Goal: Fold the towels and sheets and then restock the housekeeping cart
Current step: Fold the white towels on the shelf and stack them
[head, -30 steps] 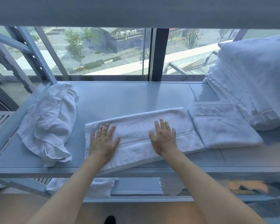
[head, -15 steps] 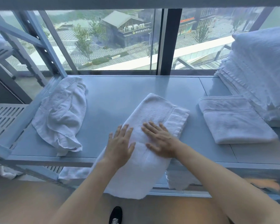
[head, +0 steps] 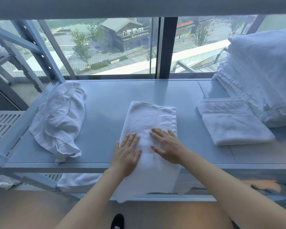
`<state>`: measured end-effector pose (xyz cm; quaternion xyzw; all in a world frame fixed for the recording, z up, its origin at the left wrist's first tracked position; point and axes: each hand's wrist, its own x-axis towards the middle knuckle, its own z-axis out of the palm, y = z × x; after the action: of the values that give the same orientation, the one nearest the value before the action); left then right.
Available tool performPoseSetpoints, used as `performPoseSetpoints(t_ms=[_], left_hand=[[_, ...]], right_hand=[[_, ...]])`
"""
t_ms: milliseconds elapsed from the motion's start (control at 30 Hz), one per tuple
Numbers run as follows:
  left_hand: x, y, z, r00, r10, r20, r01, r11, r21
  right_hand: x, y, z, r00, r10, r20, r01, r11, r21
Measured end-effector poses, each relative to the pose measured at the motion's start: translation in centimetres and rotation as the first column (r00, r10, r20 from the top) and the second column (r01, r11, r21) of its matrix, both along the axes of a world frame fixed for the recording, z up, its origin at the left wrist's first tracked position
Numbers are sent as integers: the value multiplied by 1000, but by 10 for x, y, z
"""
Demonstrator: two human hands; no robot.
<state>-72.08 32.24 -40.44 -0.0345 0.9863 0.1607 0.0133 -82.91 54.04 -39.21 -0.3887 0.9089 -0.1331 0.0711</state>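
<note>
A white towel (head: 149, 119), folded into a long strip, lies lengthwise on the grey shelf (head: 109, 96), its near end hanging over the front edge. My left hand (head: 127, 152) and my right hand (head: 167, 144) both press flat on it side by side, fingers straight. A folded white towel (head: 233, 123) lies to the right. A crumpled white towel (head: 59, 119) sits at the shelf's left end.
A tall stack of folded white linen (head: 262, 76) fills the shelf's right end. A window (head: 116, 47) runs behind the shelf. A slotted lower shelf (head: 2, 124) is at left, and more white cloth (head: 76, 180) lies on the level below. My shoe (head: 117, 220) is on the floor.
The towel has been turned from lying crosswise to lying lengthwise, with its near end over the shelf edge. Both hands moved closer together on it.
</note>
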Motion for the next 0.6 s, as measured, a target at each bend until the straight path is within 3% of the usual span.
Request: performPoseSetpoints(t_ms=[200, 300, 400, 600], left_hand=[[31, 28, -7, 999, 48, -26, -49, 998, -41], [20, 14, 3, 988, -112, -106, 96, 985, -145], [16, 5, 1, 962, -260, -87, 246, 958, -144], [35, 12, -9, 953, -283, -110, 266, 953, -144]], right_hand=[[20, 26, -15, 1000, 21, -4, -21, 999, -35], [23, 30, -14, 999, 39, 5, -39, 999, -23], [27, 31, -12, 999, 46, 0, -46, 999, -8], [45, 41, -12, 998, 65, -26, -65, 998, -3]])
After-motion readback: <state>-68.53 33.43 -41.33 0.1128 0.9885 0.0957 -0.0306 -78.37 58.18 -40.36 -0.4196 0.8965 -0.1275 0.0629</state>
